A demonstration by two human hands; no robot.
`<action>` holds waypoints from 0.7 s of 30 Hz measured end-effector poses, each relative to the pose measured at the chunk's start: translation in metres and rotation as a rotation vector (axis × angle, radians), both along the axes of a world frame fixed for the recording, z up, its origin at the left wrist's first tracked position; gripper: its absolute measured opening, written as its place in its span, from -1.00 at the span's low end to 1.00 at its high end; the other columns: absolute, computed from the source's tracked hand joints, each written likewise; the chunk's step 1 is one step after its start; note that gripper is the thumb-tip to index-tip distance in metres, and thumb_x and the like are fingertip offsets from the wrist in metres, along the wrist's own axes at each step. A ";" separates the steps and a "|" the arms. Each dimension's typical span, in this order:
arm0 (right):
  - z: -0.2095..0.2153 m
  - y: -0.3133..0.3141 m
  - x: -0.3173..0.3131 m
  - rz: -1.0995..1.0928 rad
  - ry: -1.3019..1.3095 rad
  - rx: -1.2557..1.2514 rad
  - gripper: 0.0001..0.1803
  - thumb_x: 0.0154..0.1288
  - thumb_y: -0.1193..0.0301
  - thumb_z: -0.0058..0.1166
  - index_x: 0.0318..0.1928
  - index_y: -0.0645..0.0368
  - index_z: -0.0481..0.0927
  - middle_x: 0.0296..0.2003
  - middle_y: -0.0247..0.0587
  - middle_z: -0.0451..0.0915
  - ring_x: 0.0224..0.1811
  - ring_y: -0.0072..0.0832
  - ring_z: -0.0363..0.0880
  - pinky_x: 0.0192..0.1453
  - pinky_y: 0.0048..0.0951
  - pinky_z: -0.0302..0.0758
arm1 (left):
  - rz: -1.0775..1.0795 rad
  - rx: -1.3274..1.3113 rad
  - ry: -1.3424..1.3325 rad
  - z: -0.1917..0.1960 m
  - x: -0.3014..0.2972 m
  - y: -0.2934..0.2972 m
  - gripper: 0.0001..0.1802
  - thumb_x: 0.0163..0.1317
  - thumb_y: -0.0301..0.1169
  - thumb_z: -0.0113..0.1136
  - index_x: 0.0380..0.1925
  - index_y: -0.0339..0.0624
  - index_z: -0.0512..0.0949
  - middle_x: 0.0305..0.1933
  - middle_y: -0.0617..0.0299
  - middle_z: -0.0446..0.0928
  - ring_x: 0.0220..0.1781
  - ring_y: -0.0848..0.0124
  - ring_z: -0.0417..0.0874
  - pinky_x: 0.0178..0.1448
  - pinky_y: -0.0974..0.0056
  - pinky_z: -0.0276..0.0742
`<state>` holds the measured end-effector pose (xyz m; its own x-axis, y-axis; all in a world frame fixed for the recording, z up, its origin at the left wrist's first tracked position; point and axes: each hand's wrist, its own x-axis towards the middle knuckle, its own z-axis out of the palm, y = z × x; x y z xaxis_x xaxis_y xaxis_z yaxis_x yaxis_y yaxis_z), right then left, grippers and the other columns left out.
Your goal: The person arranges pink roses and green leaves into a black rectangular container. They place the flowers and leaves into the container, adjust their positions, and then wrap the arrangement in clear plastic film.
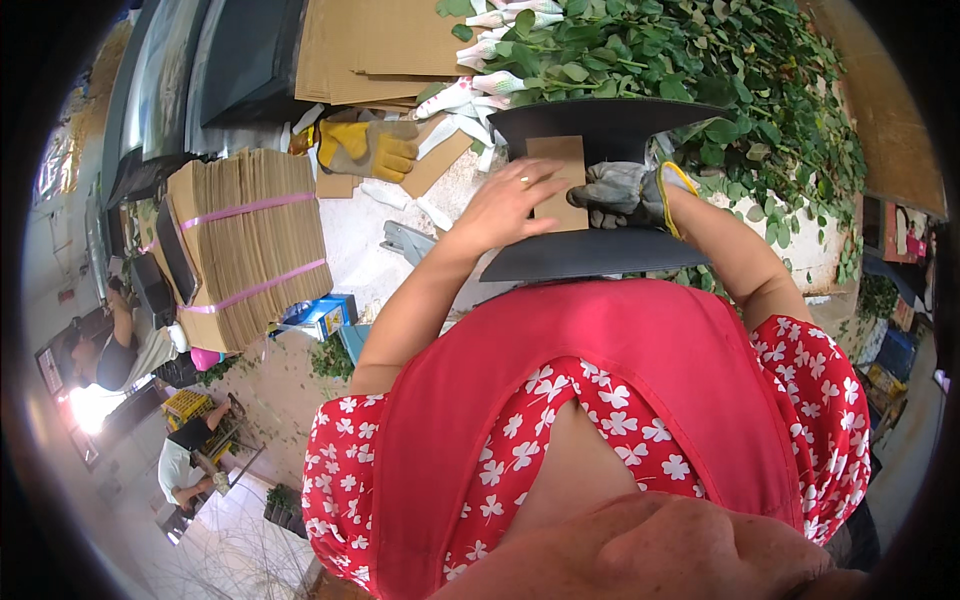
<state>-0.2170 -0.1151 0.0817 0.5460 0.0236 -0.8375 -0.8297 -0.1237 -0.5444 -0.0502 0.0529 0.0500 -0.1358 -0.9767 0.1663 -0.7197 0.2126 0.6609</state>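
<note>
A small brown cardboard piece [558, 155] lies in a bent black sheet [600, 255], whose near and far sides rise like a trough. My bare left hand [512, 203] rests on the cardboard's left part, fingers stretched and apart, a ring on one of them. My right hand [615, 192] wears a grey work glove with a yellow cuff edge. Its fingers are bunched at the cardboard's right edge and seem to grip it; what lies under them is hidden.
Leafy green stems [660, 50] with white-wrapped ends spread beyond the sheet. To the left are a yellow-grey glove [370, 150], a stapler [408, 240], a strapped cardboard stack [260, 230] and a blue box [325, 315]. Large cardboard sheets [390, 40] lie behind. Two people are farther left.
</note>
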 end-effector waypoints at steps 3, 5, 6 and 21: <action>-0.026 0.003 0.001 0.105 -0.040 -0.249 -0.59 0.33 0.10 0.01 -0.14 0.18 0.67 -0.42 -0.14 0.69 -0.46 -0.41 0.66 -0.30 -0.44 0.57 | -0.110 0.171 -0.202 -0.031 -0.001 -0.010 -0.12 -0.11 -0.18 0.51 0.31 0.05 0.40 0.50 0.16 0.17 0.54 0.09 0.10 0.53 -0.04 0.15; -0.039 0.001 0.007 0.432 -0.056 -0.401 -0.60 0.30 0.10 -0.01 -0.15 0.15 0.70 -0.29 -0.09 0.71 -0.26 -0.23 0.70 -0.16 -0.30 0.60 | -0.205 0.303 -0.246 -0.045 0.004 -0.019 0.02 -0.15 -0.13 0.52 0.40 0.11 0.28 0.60 0.18 -0.03 0.64 0.09 -0.15 0.59 -0.13 -0.03; -0.035 0.008 0.014 0.506 -0.018 -0.527 -0.60 0.30 0.12 0.00 -0.12 0.13 0.70 -0.23 -0.09 0.71 -0.18 -0.19 0.70 -0.11 -0.30 0.61 | -0.226 0.326 -0.276 -0.046 0.005 -0.022 0.03 -0.17 -0.13 0.52 0.40 0.10 0.29 0.61 0.17 -0.04 0.64 0.09 -0.15 0.58 -0.15 -0.03; 0.062 0.055 -0.060 0.534 -0.807 -0.945 -0.65 0.06 0.26 0.13 -0.09 -0.04 0.63 -0.31 -0.17 0.67 -0.31 -0.12 0.69 -0.29 -0.09 0.61 | -0.086 0.242 -0.255 -0.057 -0.034 -0.030 -0.08 0.02 -0.53 0.22 0.46 -0.06 0.13 0.52 -0.19 0.02 0.56 -0.18 -0.03 0.55 -0.13 0.00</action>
<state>-0.2768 -0.0602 0.1437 0.9945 -0.0161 -0.1039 -0.0547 -0.9231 -0.3807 -0.0841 0.0229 -0.0073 -0.2269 -0.9667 -0.1183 -0.8542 0.1392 0.5010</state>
